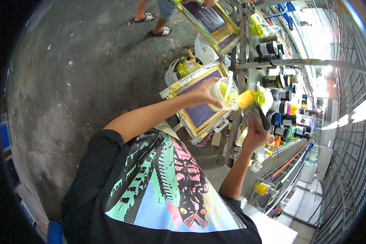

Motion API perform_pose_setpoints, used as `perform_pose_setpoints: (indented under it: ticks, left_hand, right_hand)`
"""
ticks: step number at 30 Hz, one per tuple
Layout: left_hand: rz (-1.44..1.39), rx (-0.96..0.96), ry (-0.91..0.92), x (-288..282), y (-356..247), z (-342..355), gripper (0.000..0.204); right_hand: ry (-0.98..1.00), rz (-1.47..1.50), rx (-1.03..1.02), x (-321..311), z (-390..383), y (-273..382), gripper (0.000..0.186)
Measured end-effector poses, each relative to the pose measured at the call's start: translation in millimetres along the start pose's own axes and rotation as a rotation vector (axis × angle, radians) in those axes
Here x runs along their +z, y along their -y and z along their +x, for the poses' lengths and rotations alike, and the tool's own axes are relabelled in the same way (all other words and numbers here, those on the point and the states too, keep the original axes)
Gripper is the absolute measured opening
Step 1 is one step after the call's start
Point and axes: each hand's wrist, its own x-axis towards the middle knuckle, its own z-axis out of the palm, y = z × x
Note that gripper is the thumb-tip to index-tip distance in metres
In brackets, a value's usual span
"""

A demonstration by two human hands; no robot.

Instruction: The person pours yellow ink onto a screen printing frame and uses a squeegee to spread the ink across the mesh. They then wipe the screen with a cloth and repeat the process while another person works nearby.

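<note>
Beside the rack (248, 61), left hand (201, 94) clenched round a clear tub (224, 94) tipped mouth-rightward, right hand (254, 132) gripping a spatula (254, 106) by its lower end, long axis slanting up-left, yellow-smeared blade well above the grip, touching the tub's rim.

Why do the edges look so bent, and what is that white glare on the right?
Head view: the fisheye lens bows the metal bars and blacks out the corners; daylight overexposes the upper right; the left hand with the clear cup and the right hand look slightly soft.
</note>
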Motion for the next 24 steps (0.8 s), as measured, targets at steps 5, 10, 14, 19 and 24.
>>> perform_pose_setpoints:
  ticks: [5, 10, 14, 19, 24]
  left_hand:
    - [0.168, 0.001, -0.176, 23.8, -28.1, 7.6, 0.105]
    - [0.231, -0.011, -0.284, 24.5, -57.0, -6.5, 0.107]
    - [0.189, 0.007, -0.359, 23.7, -65.0, -12.5, 0.102]
    - [0.246, 0.207, -0.404, 21.1, -64.9, -13.2, 0.091]
    - [0.237, 0.285, -0.474, 23.1, -73.5, -22.4, 0.089]
  right_hand:
    - [-0.208, -0.091, -0.115, 17.0, -8.7, 0.1, 0.032]
    - [-0.158, -0.106, -0.188, 32.0, -17.9, 7.9, 0.025]
    - [-0.117, -0.134, -0.336, 39.8, -17.4, 8.3, 0.028]
    - [-0.062, -0.187, -0.412, 38.1, -11.9, 3.2, 0.03]
    - [-0.058, -0.206, -0.461, 28.1, -8.3, -9.0, 0.031]
